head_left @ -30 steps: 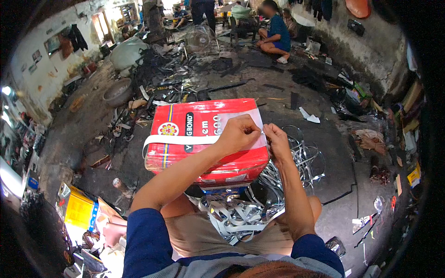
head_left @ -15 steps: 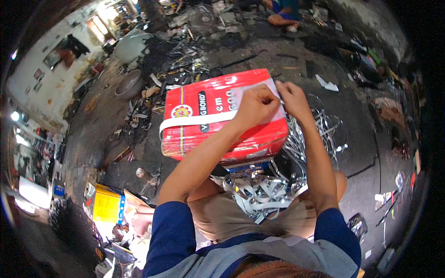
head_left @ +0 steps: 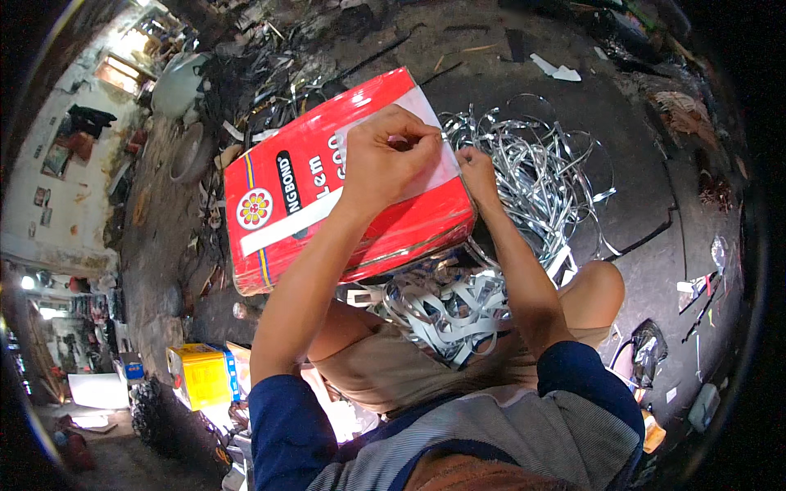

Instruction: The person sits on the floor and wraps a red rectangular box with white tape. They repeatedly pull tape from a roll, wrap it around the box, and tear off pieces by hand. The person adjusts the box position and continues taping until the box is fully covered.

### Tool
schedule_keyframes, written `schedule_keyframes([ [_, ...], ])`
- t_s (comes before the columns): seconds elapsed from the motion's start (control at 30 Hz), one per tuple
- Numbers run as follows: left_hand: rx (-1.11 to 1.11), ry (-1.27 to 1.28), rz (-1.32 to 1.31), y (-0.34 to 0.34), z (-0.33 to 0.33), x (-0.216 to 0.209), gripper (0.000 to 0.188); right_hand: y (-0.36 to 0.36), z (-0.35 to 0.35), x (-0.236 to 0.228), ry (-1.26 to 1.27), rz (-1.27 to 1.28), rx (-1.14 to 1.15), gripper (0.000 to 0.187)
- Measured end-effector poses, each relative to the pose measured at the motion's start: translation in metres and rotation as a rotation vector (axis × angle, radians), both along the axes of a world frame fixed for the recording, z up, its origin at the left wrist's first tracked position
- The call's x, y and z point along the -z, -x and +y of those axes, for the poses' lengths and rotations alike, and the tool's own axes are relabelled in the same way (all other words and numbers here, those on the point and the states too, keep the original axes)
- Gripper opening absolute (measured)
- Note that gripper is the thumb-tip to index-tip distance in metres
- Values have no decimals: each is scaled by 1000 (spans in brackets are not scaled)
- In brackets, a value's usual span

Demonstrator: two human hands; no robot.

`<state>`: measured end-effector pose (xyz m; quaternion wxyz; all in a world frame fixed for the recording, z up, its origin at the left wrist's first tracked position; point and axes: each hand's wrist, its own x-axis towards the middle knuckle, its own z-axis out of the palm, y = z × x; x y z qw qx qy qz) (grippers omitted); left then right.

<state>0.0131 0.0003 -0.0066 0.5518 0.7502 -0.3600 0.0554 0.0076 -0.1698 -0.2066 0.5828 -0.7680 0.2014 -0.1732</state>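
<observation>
A red carton point(head_left: 315, 237) with a flower emblem sits in front of my crossed legs, tilted in view. A white strip point(head_left: 291, 225) lies along its top and runs under my left wrist. My left hand point(head_left: 389, 155) rests over a pale patch point(head_left: 423, 114) near the carton's right end, thumb and fingers pinched; what they hold is too small to make out. At the right edge of the carton, my right hand point(head_left: 478, 174) has its fingers curled in, and their contents are hidden.
Tangled silvery strips point(head_left: 544, 176) are heaped right of the carton. More white and silver strips point(head_left: 458, 315) lie by my lap. A yellow box point(head_left: 201, 376) stands at lower left, a grey basin point(head_left: 190, 154) at upper left. White scraps point(head_left: 557, 68) lie on the dark floor.
The view has swung, so the carton appears farther left and more tilted. The white strip's left end, which reached past the carton's left edge, now lies on its top. Both hands stay near the right end.
</observation>
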Motion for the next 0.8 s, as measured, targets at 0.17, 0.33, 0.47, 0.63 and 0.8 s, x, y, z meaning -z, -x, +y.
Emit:
schedule_keyframes([
  [0.17,19,3,-14,0,-4,0,6,6,-13,94,142,124,96,24],
  [0.33,31,-40,-32,0,-3,-5,7,25,-31,153,239,527,120,24],
  [0.47,2,-51,17,8,0,-7,7,70,-37,180,270,655,123,32],
  [0.63,64,-90,-93,2,-2,-9,9,78,-47,199,349,748,163,39],
  [0.8,149,-199,-486,-1,7,-11,19,85,-49,199,435,719,176,30],
])
